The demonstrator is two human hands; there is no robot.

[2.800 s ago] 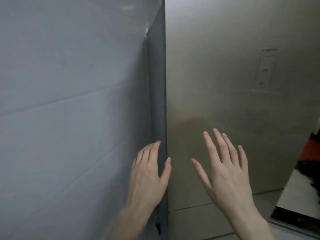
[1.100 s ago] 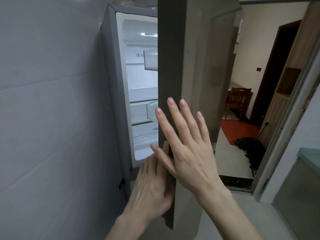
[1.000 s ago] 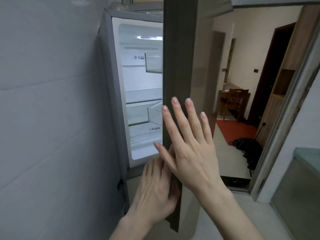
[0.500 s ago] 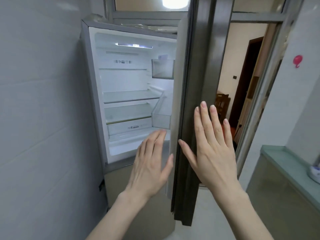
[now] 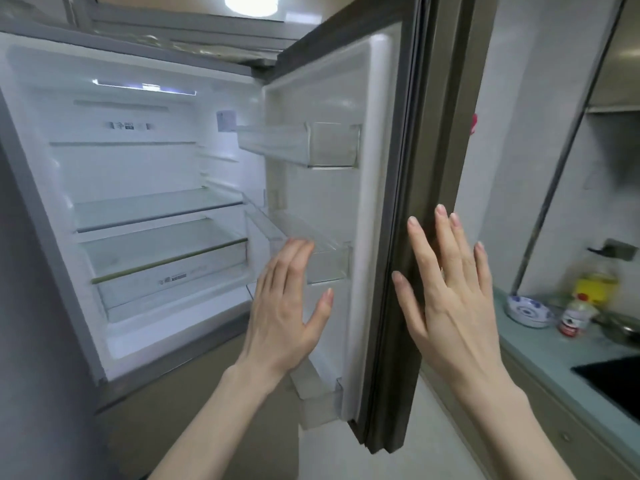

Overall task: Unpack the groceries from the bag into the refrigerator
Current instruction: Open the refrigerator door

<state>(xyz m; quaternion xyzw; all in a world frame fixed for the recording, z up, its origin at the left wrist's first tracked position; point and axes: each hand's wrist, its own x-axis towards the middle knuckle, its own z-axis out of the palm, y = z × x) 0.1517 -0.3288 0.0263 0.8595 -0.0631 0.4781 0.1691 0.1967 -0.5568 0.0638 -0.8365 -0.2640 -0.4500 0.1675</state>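
Note:
The refrigerator [image 5: 41, 216] stands open with its light on; its glass shelves [image 5: 156, 206] and lower drawer [image 5: 166, 268] hold nothing. The door [image 5: 401, 188] is swung out to the right, showing clear door bins [image 5: 329, 147]. My left hand [image 5: 287, 306] hovers open in front of the door's inner side, by the middle bin. My right hand [image 5: 450, 296] is open, fingers spread, at the door's outer edge. No grocery bag is in view.
A grey tiled wall borders the fridge on the left. To the right runs a pale green counter [image 5: 540, 351] with a blue-and-white bowl [image 5: 528, 310], a small jar [image 5: 575, 318], a yellow-labelled oil bottle [image 5: 597, 278], a pan and a black cooktop [image 5: 616, 382].
The fridge door has swung from shut to wide open toward the right. My left hand has let go of the door edge and both hands now hover open.

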